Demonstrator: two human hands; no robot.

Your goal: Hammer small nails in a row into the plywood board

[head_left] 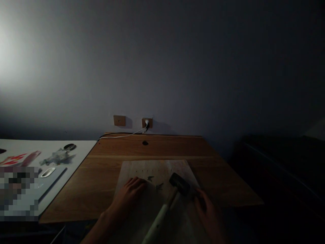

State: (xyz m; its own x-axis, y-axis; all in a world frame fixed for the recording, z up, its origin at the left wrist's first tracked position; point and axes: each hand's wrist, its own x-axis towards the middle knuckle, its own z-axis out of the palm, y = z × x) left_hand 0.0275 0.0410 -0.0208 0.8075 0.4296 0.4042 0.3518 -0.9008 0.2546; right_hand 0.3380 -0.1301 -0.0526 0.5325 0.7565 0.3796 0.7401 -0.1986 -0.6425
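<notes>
1. Nearest, we see 1 mallet (162, 213), slanting from the bottom centre up to the centre right over the board; its pale handle (156, 225) looks stiff, its dark head (179, 184) heavy. We judge the handle the place to grip, well below that weight.
2. We count 2 hands. The right hand (206, 207), lower right, is just beside the mallet head at the board's edge, fingers bent; we cannot tell how far they part or whether they grip anything.
3. The left hand (133, 188), lower centre-left, lies palm down on the board, fingers loosely extended, with nothing visible in them.
4. Under these is 1 pale board (128, 166), lower centre, flat and probably rigid, best held by its side edges.
5. On it lie 2 small clusters of metal fasteners (159, 186), likely light, hard and fiddly, to be pinched singly; we cannot count the pieces.
6. Beyond, we see a row of tiny dark marks (147, 170), too small to count surely.
7. Farthest, above the wooden desk (83, 189), are 2 wall sockets (119, 120).
</notes>
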